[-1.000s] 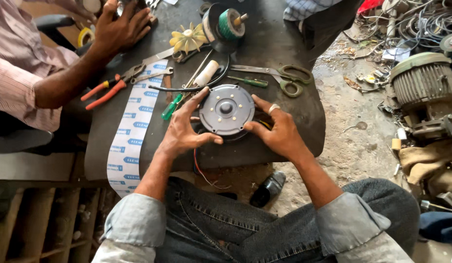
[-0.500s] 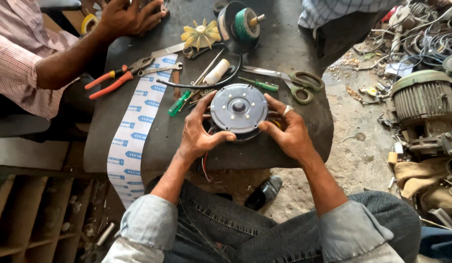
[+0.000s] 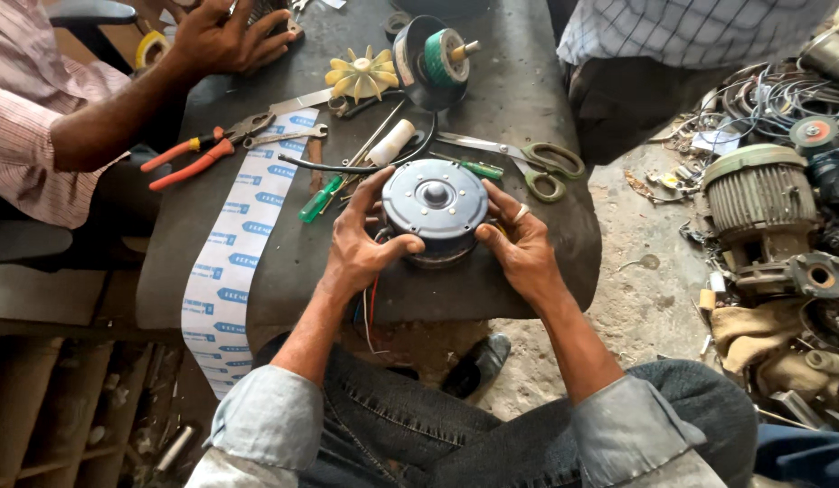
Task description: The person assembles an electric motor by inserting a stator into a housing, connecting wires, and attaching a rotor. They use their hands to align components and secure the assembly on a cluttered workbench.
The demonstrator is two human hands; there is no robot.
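With the left hand [image 3: 361, 248] and right hand [image 3: 519, 248] each in a pressed-together grip around the round grey metal motor housing [image 3: 435, 210] at the dark surface's [image 3: 284, 262] near edge, squeeze evenly, keeping its trailing wires [image 3: 370, 307] unpinched.

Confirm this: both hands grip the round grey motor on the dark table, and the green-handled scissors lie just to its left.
Wrong in one respect. In the head view the green-handled scissors lie to the right of the round grey motor, not its left. The rest holds: the left hand and right hand both grip the motor on the dark table.
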